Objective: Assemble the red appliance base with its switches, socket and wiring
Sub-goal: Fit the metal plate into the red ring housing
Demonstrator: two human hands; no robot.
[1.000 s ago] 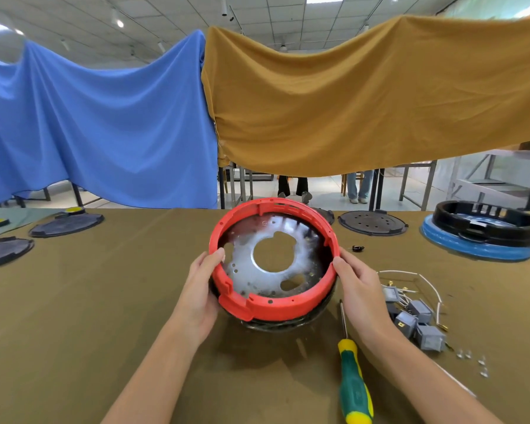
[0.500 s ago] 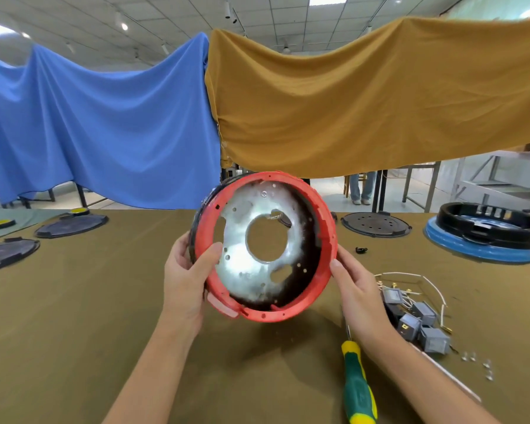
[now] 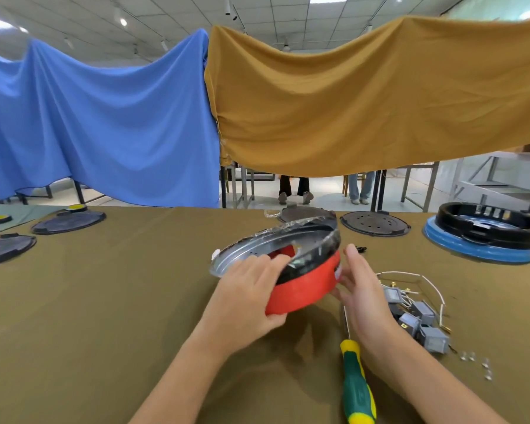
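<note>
Nearest the camera a green-and-yellow screwdriver lies untouched on the olive table cloth, so fastening has not begun. Just right of it sit the grey switches with white wiring and a few small screws, all loose, none fitted. Step in hand looks like repositioning the housing before parts go in. The left hand grips the red base at its near-left edge, fingers curled over the metal plate and thumb under the red wall. The right hand is flat and relaxed, fingers straight, steadying the base's right side, not clamped. Base is mid-table, tilted, red wall toward the camera; whether its low edge touches the cloth cannot be told. Next move probably needs it settled with the switch openings reachable, then one hand freed for a switch. Further back: black round lids and a blue-and-black base, well apart.
</note>
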